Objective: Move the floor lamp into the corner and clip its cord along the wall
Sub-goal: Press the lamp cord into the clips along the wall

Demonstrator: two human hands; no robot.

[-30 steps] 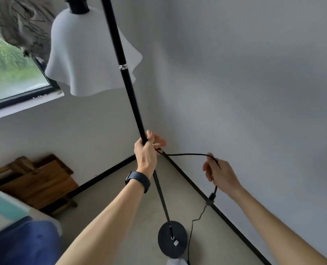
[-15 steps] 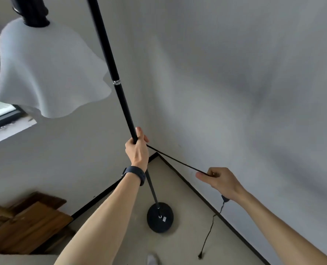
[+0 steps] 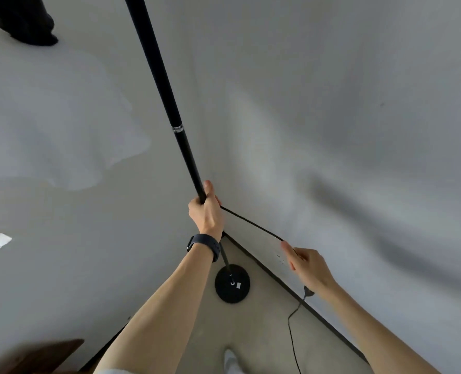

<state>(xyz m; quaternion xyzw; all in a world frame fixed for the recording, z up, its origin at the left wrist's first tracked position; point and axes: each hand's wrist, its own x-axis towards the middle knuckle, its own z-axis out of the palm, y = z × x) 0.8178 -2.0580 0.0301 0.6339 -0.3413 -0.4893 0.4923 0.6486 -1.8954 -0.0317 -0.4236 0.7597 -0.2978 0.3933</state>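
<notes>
The floor lamp's black pole (image 3: 167, 103) rises from a round black base (image 3: 232, 283) that sits on the floor close to the corner of two grey walls. My left hand (image 3: 206, 211), with a dark watch on the wrist, is shut around the pole at mid height. A black cord (image 3: 251, 224) runs from that hand to my right hand (image 3: 309, 264), which pinches it near the right wall. Below my right hand the cord's inline switch (image 3: 308, 292) hangs, and the rest trails down onto the floor. The white frosted shade (image 3: 56, 117) is blurred at upper left.
A black baseboard (image 3: 318, 317) lines both walls and meets in the corner (image 3: 224, 234). Brown wooden furniture (image 3: 43, 354) shows at the bottom left. My light shoe (image 3: 230, 360) stands on the beige floor below the base.
The lamp base has come nearer the corner and the view has swung right, away from the window. The cord between my hands has gone from a slack loop to a fairly straight line.
</notes>
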